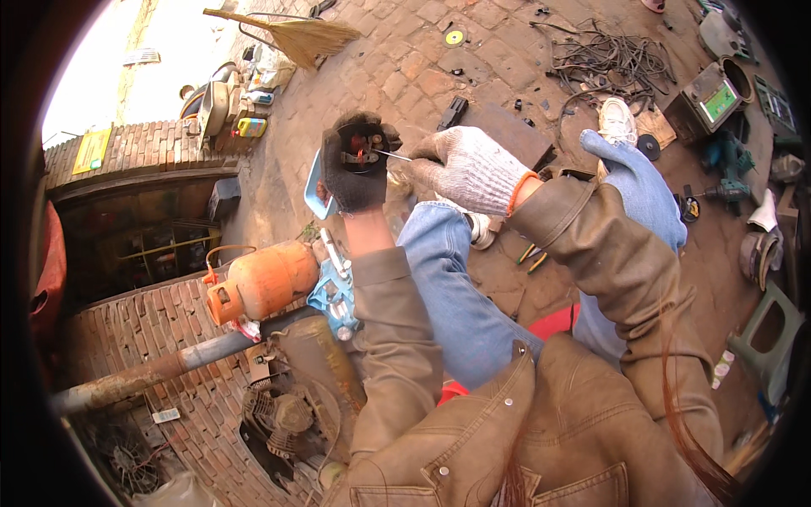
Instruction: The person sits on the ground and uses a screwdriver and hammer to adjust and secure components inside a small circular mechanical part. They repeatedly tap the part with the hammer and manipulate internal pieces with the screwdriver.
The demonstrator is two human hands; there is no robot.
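Note:
My left hand (351, 184), in a blackened work glove, is wrapped round a round black housing (353, 160) with its open side facing up. Red and coppery bits show inside the housing; what exactly they are is too small to tell. My right hand (475, 167), in a whitish knitted glove with an orange cuff, pinches a thin metal rod (395, 155). The rod's tip reaches into the housing, and its other end is hidden in my fingers. Just behind my left hand shows the edge of a light-blue tray (314, 191).
An orange gas cylinder (272, 275) lies left of my left forearm, above a rusty pipe (182, 359). Tangled cables (610, 61) spread over the brick ground at the far right. A teal drill (732, 162) and green stool (767, 340) stand right. A straw broom (297, 37) lies far left.

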